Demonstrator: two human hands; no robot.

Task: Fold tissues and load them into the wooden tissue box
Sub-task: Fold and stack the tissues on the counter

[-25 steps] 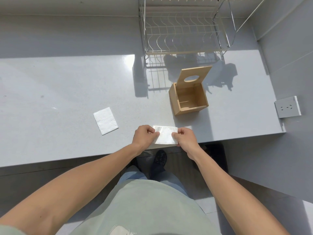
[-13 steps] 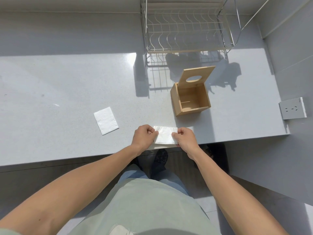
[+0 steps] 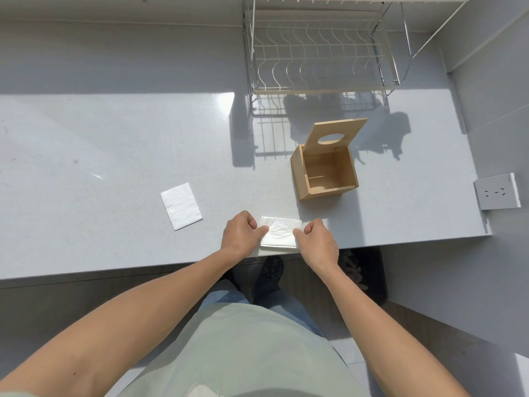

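Nearest the camera, the lower frame is filled by a pale green shirt (image 3: 246, 356) and two bare forearms, both cut off by the bottom edge. A dark shoe (image 3: 270, 272) is glimpsed on the floor between the arms, half hidden under the worktop's front edge.

At that front edge a folded white tissue (image 3: 281, 232) is held by both hands. The left hand (image 3: 243, 234) is curled, thumb and fingers pinched on the tissue's left end; the right hand (image 3: 319, 239) is curled likewise on the right end. The fingertips are tucked under the knuckles, so the exact grip cannot be made out, nor whether the tissue lies flat on the worktop (image 3: 100, 167) or is lifted slightly. Its near edge sits just short of the worktop's lip.

To the left, well apart from the hands, a second folded tissue (image 3: 181, 206) lies flat, with bare surface all round it.

Farther back and to the right, the wooden tissue box (image 3: 323, 179) stands open — its lid (image 3: 335, 136), with an oval hole, is tilted up at the far side. The interior appears empty, though the near inner wall is hidden. Clear surface lies between the hands and the box.

Behind it a wire dish rack (image 3: 320, 53) stands against the wall, its top cut off by the frame. A wall socket (image 3: 496, 191) is seen at the right — beyond the worktop's right end.
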